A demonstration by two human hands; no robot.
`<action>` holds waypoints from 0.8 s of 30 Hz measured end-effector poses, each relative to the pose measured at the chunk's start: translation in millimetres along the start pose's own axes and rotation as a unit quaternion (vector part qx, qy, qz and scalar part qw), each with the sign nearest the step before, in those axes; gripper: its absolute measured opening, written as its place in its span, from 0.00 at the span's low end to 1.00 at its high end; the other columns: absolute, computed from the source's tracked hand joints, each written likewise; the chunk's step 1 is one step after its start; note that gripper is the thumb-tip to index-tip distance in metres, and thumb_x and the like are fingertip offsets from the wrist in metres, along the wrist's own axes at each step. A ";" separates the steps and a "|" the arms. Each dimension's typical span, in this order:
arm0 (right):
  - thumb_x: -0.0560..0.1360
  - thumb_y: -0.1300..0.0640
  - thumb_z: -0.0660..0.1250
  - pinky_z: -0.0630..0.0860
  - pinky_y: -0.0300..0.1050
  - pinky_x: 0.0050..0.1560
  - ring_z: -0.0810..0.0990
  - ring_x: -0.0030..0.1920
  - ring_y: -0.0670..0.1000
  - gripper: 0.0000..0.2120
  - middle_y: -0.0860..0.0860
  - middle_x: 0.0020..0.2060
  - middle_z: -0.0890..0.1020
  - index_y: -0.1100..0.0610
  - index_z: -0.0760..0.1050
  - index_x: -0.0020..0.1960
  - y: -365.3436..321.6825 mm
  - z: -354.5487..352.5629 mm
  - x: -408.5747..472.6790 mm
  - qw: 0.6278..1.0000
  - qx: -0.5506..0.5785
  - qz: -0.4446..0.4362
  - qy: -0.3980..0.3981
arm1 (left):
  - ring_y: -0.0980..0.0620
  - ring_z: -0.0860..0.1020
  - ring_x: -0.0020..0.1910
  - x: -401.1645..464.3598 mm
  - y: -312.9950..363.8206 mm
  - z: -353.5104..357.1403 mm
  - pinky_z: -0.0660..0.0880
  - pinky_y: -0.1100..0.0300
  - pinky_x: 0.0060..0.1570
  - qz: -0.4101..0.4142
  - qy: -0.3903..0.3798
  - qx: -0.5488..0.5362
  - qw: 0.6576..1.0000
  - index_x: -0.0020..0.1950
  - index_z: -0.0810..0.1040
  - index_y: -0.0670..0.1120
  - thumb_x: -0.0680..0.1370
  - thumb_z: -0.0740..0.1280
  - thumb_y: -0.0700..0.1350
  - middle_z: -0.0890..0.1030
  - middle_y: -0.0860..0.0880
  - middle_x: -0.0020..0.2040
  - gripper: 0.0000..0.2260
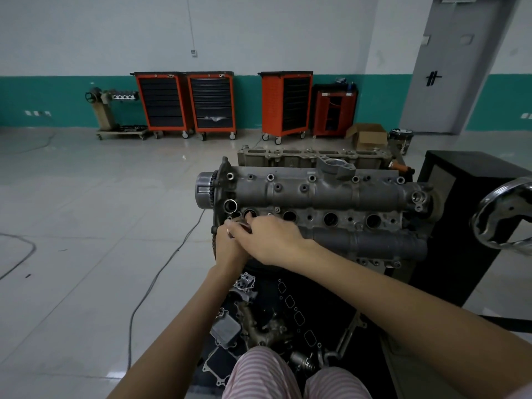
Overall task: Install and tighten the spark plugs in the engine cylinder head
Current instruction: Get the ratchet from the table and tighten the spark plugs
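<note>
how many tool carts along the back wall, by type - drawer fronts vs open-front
Orange roller cabinets with dark drawer or panel fronts: 3
Open-front red cabinet: 1
Total: 4

No words or numbers can be read here. The red tool carts by the wall have small tags, but they are too tiny and blurry to read.
</note>
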State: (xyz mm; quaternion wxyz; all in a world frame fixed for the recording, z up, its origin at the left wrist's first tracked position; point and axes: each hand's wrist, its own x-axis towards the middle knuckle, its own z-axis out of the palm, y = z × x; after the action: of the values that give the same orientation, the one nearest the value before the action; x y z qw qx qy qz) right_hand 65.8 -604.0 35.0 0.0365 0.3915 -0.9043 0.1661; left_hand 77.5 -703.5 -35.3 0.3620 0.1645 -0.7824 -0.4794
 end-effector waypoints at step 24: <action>0.74 0.32 0.48 0.69 0.37 0.31 0.71 0.29 0.50 0.26 0.53 0.31 0.71 0.55 0.67 0.45 -2.2 5.1 -1.0 0.876 0.392 0.170 -0.225 | 0.48 0.71 0.25 -5.2 0.2 3.4 0.69 0.53 0.30 -0.056 -0.020 0.005 0.998 0.32 0.72 0.41 0.78 0.65 0.44 0.72 0.49 0.23 0.15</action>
State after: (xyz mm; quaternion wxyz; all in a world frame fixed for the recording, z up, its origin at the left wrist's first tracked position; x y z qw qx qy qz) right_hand 68.4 -606.4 30.6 -0.3532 0.2404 -0.8017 0.4180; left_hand 78.6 -698.1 -38.2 0.3180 0.2004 -0.7815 -0.4980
